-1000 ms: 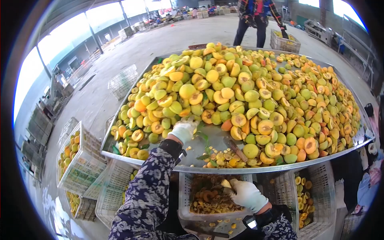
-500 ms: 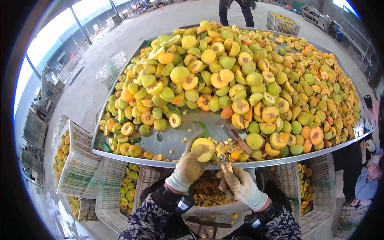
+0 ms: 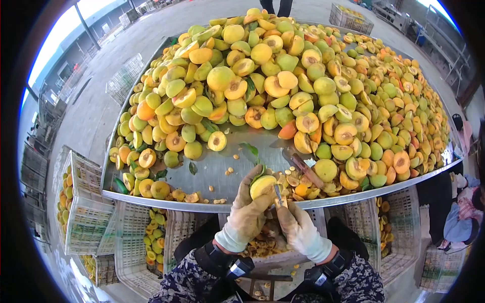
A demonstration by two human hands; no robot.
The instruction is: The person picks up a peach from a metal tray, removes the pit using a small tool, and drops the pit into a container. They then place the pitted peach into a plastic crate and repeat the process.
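In my gloved left hand (image 3: 243, 216) is a yellow-green peach half (image 3: 259, 188), held just above the near edge of the metal table (image 3: 217, 174). My gloved right hand (image 3: 299, 230) is closed around a small pitting knife (image 3: 279, 195) with a light wooden handle. Its thin metal blade points up and meets the right side of the fruit, or lies very close to it. Beyond my hands rises a large heap of halved and whole peaches (image 3: 273, 88). A brown-handled tool (image 3: 306, 169) rests on the table among pits and scraps.
Below the table edge, between my legs, a tub holds pits and scraps (image 3: 262, 241). Plastic crates with peaches stand at the left (image 3: 91, 202) and right (image 3: 401, 227). Another person's legs (image 3: 277, 7) show beyond the table. Someone's clothing (image 3: 462, 217) appears at the far right.
The peach half has turned and come towards the knife, whose blade is now at the fruit. My hands are closer together. The whole view has shifted slightly.
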